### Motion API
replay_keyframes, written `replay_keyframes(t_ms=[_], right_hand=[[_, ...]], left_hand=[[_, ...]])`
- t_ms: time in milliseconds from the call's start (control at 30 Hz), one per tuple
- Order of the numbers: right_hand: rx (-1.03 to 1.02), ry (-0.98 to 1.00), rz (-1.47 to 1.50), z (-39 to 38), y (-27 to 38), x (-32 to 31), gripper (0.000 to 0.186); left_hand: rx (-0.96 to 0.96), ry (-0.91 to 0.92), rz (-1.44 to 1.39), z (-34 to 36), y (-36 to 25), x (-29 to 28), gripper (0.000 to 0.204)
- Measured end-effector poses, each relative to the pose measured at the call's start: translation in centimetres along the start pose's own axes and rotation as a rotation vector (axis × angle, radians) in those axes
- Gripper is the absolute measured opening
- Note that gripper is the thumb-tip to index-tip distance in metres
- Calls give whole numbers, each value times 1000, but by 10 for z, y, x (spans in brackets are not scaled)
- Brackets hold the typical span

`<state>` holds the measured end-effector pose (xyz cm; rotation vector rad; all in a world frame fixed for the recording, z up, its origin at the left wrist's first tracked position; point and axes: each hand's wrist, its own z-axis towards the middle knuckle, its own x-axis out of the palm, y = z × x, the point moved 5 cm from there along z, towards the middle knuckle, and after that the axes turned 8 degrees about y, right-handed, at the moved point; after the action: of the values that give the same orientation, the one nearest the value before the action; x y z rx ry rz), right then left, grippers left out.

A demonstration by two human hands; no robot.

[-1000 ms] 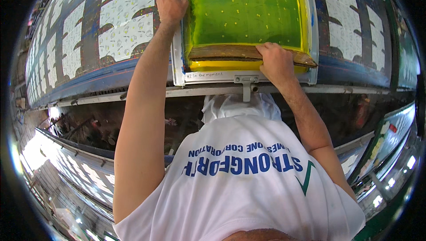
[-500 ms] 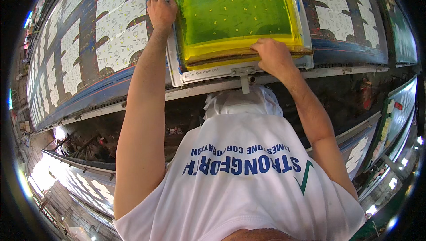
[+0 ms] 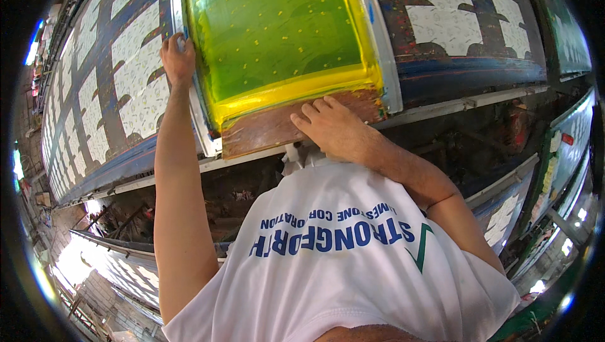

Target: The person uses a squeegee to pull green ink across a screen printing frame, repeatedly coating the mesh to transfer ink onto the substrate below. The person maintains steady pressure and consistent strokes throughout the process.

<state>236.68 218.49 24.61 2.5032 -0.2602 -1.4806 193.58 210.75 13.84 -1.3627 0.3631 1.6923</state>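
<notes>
The wooden board lies lengthwise left to right along the screen's near edge, under the right hand's loosely spread fingers; the left hand curls at the left rail, grip unclear.

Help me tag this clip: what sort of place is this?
Probably a screen-printing workshop: a framed green printing screen, a wooden squeegee along its near edge, and rows of patterned white pieces on a table.

Just one cam, a head-worn fisheye. It looks down from above the near side of the green screen, pretty close.
</notes>
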Motion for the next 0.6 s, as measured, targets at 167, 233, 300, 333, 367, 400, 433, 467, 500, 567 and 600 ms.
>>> replay_keyframes(t_ms=[167, 233, 300, 333, 367, 400, 433, 467, 500, 567, 600], right_hand=[[255, -176, 371, -42, -91, -11, 62], [415, -314, 457, -61, -141, -8, 56], [503, -502, 501, -75, -187, -5, 53], [533, -582, 519, -79, -205, -2, 54], [598, -633, 552, -80, -219, 5, 55], [592, -657, 605, -76, -229, 12, 57], [618, -646, 676, -71, -237, 20, 59], [638, -642, 742, -67, -243, 27, 62], [652, -659, 680, -62, -244, 30, 65], [682, -684, 558, -52, -243, 34, 70], [684, -703, 551, -51, -242, 35, 75]], left_hand=[[-55, 28, 0, 0, 2, 0, 31], [-73, 46, 6, -1, 3, 1, 31], [-84, 49, 20, 0, 3, 2, 32], [-100, 60, 2, -1, 4, 2, 33], [-125, 77, 11, -1, 5, 3, 34], [-150, 88, 18, -1, 6, 3, 34], [-184, 102, 23, -1, 7, 3, 35], [-195, 106, 19, -1, 7, 3, 35], [-156, 89, 24, 0, 4, 2, 34], [-142, 93, 29, 1, 3, 0, 34], [-104, 67, 37, 2, 0, -2, 33]])
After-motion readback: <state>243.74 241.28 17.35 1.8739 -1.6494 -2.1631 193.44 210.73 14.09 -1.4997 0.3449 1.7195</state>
